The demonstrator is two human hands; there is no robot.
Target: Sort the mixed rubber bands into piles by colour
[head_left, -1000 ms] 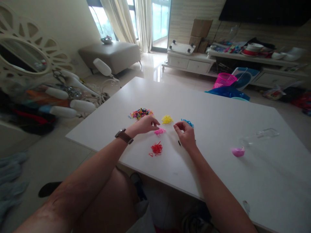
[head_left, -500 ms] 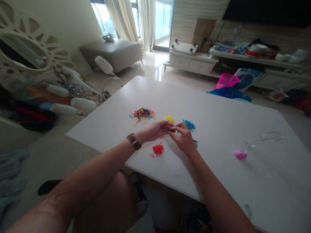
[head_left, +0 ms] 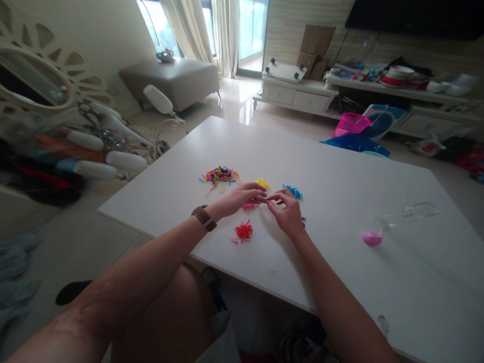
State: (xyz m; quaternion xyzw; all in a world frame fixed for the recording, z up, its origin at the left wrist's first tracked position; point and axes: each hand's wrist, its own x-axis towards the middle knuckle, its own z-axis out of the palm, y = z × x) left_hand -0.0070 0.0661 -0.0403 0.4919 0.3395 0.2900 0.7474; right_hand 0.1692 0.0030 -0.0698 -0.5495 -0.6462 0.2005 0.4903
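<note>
My left hand [head_left: 245, 196], with a brown-banded watch [head_left: 204, 218] on its wrist, is closed over the table, fingertips pinching a small bluish rubber band [head_left: 262, 198]. My right hand [head_left: 286, 212] meets it from the right, thumb and forefinger pinched at the same band; its exact shape is too small to make out. Around the hands lie piles of small rubber bands: yellow [head_left: 262, 183] behind, blue [head_left: 294, 192] behind the right hand, red [head_left: 244, 231] in front, and pink [head_left: 249, 206] partly under the left hand. Black bands [head_left: 303, 221] are mostly hidden by the right hand.
A mixed-colour pile of bands [head_left: 221, 175] lies at the back left of the white table [head_left: 333, 262]. To the right are a clear container [head_left: 408, 216] and a pink object [head_left: 372, 238]. A many-armed white lamp [head_left: 126, 160] stands close to the table's left edge.
Both hands have stayed together over the piles, their fingertips shifting slightly. More of the pink pile now shows below the left hand. The whole view has moved a little.
</note>
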